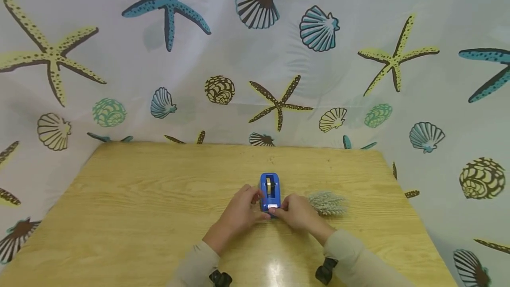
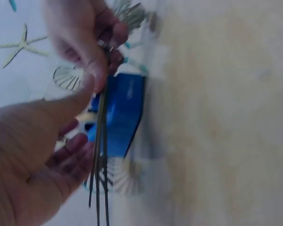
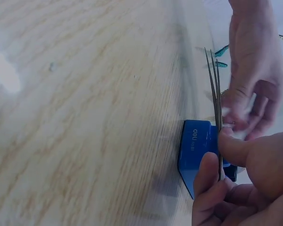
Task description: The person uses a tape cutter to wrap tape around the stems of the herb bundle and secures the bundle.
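Note:
A blue tape dispenser (image 1: 272,201) with a roll of tape (image 1: 268,185) stands on the table between my two hands. My right hand (image 1: 299,212) pinches the thin stems (image 2: 102,132) of a small bunch of dried, wheat-like grass between thumb and fingers. Its pale bushy heads (image 1: 330,203) stick out to the right, behind that hand. The stems run across in front of the dispenser. On the other side is my left hand (image 1: 240,209), its thumb beside the right thumb at the stems. Its fingers (image 2: 73,153) are loosely bent, apart from the thumb.
The wooden table (image 1: 151,189) spreads out on both sides of the hands. A pale cloth (image 1: 223,56) printed with starfish and shells hangs behind the table and along its sides. Each wrist wears a dark strap-mounted device.

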Demonstrator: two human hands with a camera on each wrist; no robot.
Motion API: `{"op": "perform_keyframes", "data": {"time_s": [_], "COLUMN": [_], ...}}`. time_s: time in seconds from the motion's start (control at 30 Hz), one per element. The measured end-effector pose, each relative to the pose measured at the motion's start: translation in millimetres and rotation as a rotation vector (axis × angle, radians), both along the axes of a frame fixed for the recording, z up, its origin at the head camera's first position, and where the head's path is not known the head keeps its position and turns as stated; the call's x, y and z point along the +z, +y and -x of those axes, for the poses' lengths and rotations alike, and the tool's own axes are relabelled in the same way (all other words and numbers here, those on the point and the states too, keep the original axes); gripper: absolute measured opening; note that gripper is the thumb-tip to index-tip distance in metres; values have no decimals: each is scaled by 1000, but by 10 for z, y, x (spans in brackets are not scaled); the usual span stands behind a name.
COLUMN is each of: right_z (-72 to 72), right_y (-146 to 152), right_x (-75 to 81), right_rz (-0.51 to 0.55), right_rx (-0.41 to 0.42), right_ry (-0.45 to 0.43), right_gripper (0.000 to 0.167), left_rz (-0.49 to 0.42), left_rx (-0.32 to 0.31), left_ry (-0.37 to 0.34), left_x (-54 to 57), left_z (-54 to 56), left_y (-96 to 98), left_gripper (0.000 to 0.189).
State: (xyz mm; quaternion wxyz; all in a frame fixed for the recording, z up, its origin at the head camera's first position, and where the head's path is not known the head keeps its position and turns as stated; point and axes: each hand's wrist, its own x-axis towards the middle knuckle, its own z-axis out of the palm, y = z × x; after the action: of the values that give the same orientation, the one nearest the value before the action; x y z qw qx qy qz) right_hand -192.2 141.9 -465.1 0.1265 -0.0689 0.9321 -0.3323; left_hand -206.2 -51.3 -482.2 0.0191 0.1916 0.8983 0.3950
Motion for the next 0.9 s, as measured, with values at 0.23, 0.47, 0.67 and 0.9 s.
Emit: {"op": "perform_keyframes", "data": {"time_s": [0.23,0.47,0.67,0.9], "right_z": [7,-6,-6,-9], "right_y": [36,0,-12,-2], "right_x": [-2,-14,-13,-17], "right_rz": [0,18,28,51], "right_rx": [-27,-30,-25,-25], "right_ry": [1,-24,-28,-38], "right_gripper": [44,40,40,41], "left_rz": [86,118,158,228], "left_rx": [-251,-391,-417,-402], "left_ry": [-42,-130,-91,-97], "left_x": [115,5,-47,-36], "left_z": [452,663,696,668], "left_y": [-95,-171,-138,-117], "left_gripper": [69,98,112,121]}}
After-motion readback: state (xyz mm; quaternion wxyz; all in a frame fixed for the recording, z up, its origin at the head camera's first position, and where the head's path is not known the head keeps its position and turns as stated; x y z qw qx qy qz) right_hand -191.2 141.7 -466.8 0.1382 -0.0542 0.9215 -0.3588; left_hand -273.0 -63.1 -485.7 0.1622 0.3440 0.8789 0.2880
